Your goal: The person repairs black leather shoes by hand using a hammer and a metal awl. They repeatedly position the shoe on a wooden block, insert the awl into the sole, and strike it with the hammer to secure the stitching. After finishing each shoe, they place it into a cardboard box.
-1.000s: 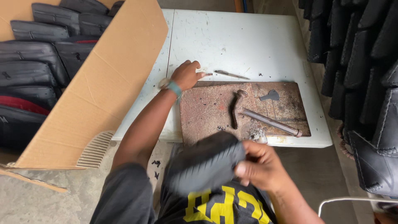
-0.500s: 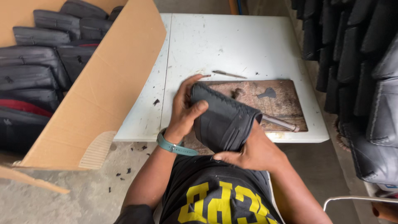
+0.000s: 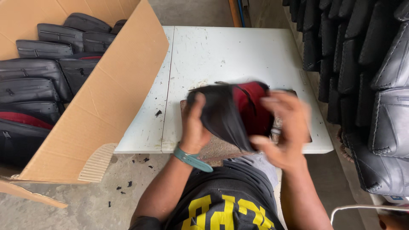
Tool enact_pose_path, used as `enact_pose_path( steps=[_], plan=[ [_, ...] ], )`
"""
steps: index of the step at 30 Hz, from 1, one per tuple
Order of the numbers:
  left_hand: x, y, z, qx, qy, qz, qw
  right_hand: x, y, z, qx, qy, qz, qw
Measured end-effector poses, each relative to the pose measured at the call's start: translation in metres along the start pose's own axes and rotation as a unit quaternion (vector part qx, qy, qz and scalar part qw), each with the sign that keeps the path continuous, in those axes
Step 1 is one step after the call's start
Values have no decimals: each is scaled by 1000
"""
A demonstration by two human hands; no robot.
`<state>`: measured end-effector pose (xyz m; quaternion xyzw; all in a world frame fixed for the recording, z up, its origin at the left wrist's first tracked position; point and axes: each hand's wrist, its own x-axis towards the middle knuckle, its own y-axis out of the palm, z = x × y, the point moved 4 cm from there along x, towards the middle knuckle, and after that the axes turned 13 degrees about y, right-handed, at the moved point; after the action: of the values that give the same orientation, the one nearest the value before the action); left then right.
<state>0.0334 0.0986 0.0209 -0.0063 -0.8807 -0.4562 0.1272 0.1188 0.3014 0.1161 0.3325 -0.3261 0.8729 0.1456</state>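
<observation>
A black pouch point(image 3: 221, 113) with a red lining point(image 3: 251, 108) is held up over the white table point(image 3: 221, 55), pulled partly inside out. My left hand point(image 3: 194, 125) grips its left side, thumb pressed into the black fabric; a teal band sits on that wrist. My right hand point(image 3: 283, 127), blurred by motion, holds the pouch's right side with fingers spread over the red part. A rusty metal plate point(image 3: 215, 149) lies on the table under the pouch; the tools on it are hidden.
A large cardboard box point(image 3: 110, 102) at the left holds several black pouches point(image 3: 38, 81). More black pouches point(image 3: 366, 64) are stacked along the right. Black scraps litter the concrete floor point(image 3: 85, 200) near the table's front edge.
The pouch has been lifted and turned between both hands, and its red lining now shows. A second ago my left hand was out on the table by the plate.
</observation>
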Motion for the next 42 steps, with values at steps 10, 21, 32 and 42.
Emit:
enact_pose_path(
  steps=[10, 21, 32, 42],
  plan=[
    [-16, -13, -5, 239, 176, -60, 953, -43, 86, -62, 422, 253, -25, 870],
    [-27, 42, -82, 681, 351, 301, 568, -27, 54, -77, 420, 234, -103, 871],
    [-12, 66, -162, 712, 441, 363, 409, 30, 49, 33, 577, 187, 85, 791],
    [42, -22, -378, 818, 455, 87, 342, -1, 42, -34, 487, 185, 80, 850]
  ],
)
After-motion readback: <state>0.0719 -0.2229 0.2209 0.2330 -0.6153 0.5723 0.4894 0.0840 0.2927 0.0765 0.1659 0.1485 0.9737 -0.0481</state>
